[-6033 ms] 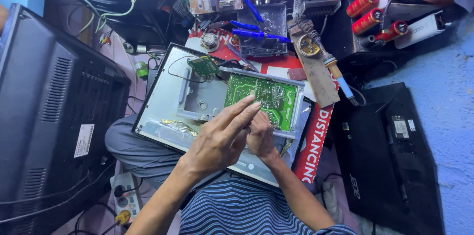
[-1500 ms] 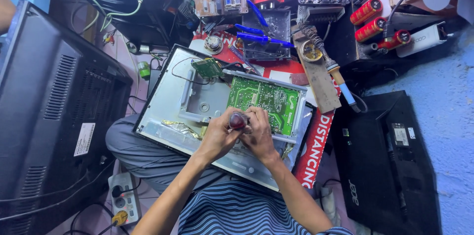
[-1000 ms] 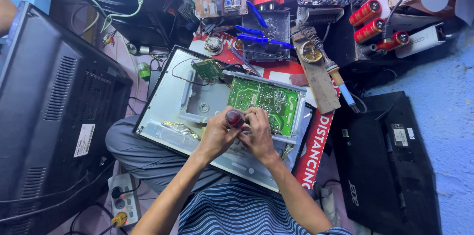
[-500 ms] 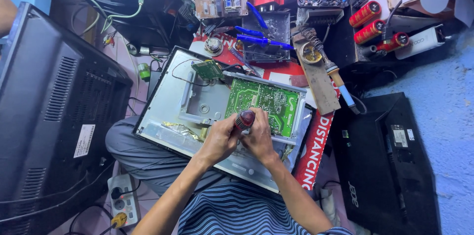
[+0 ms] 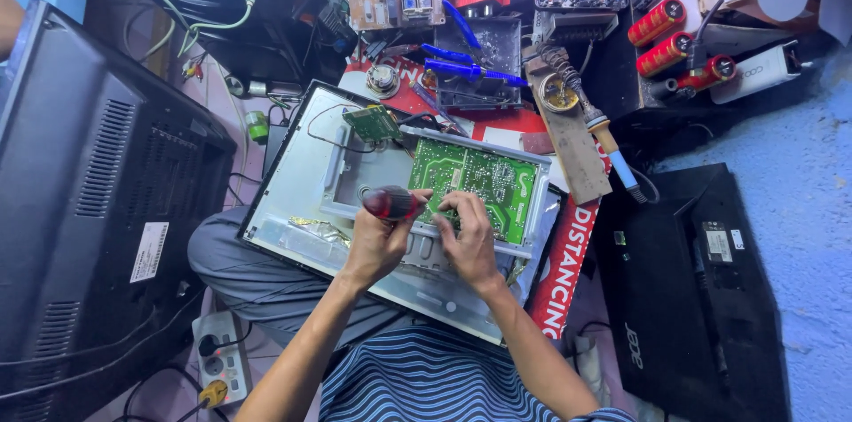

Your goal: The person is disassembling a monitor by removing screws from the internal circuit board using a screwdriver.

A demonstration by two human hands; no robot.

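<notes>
On my lap, from the head view, the opened monitor chassis [image 5: 293, 200] lies tilted so its green circuit board [image 5: 484, 182] faces me. My left hand [image 5: 377, 244] wraps its fingers around the red-handled screwdriver [image 5: 390, 203]; my right hand [image 5: 466, 240] pinches its fingers at the board's near edge, apparently steadying the tip.
</notes>
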